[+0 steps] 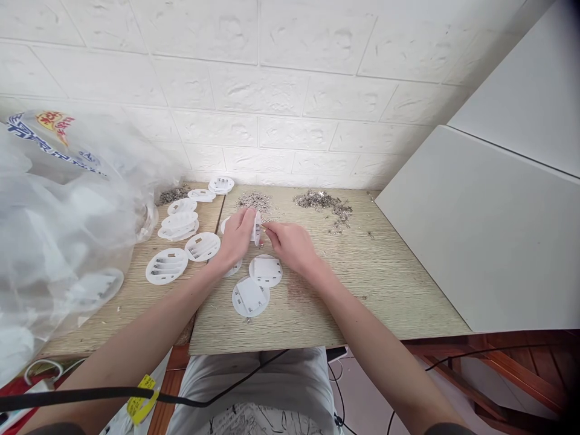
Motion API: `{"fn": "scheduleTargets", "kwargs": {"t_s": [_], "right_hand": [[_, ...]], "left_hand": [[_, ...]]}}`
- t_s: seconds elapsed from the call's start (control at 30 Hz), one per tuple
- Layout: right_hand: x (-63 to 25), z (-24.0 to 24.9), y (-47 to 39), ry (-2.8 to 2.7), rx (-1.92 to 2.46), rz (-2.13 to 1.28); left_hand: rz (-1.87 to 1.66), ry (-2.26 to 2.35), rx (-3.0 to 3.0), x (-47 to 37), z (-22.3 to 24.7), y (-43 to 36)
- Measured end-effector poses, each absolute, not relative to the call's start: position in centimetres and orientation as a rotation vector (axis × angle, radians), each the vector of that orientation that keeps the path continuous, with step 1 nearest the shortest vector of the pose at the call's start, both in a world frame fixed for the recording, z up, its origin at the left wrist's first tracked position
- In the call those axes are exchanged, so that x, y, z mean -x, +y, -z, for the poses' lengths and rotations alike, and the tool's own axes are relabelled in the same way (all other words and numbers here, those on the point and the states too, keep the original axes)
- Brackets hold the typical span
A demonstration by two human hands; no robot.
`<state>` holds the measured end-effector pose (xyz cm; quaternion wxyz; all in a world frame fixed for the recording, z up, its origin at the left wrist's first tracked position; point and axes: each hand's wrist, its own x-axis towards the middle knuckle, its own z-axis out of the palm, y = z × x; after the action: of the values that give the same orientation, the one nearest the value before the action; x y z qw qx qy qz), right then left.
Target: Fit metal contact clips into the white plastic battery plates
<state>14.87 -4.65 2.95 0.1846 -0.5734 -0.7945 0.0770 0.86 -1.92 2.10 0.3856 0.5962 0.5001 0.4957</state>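
Note:
My left hand [238, 234] grips a white round plastic battery holder [257, 228], turned on its edge so that its face points right. The fingers of my right hand [290, 243] are pinched together close to that face; whatever small piece they hold is too tiny to make out. Below my hands lie two more round battery holders, one [266, 270] partly over the other [250, 297], with square backs facing up. Another holder is partly hidden under my left wrist. To the left, several holders show battery slots, among them one nearest the front [167, 266].
Small metal parts form a pile [322, 202] at the back right and a finer pile [254, 202] behind my hands. A plastic bag [86, 199] bulges at left. Grey-white panels [480, 229] stand at right. A black cable [181, 399] crosses in front.

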Motion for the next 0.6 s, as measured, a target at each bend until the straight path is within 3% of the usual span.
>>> {"fn": "scheduleTargets", "kwargs": {"t_s": [0.6], "right_hand": [[-14.32, -2.62, -4.86, -2.239, 1.615, -0.238]], "left_hand": [[-1.264, 1.395, -1.687, -1.55, -2.59, -2.8]]}}
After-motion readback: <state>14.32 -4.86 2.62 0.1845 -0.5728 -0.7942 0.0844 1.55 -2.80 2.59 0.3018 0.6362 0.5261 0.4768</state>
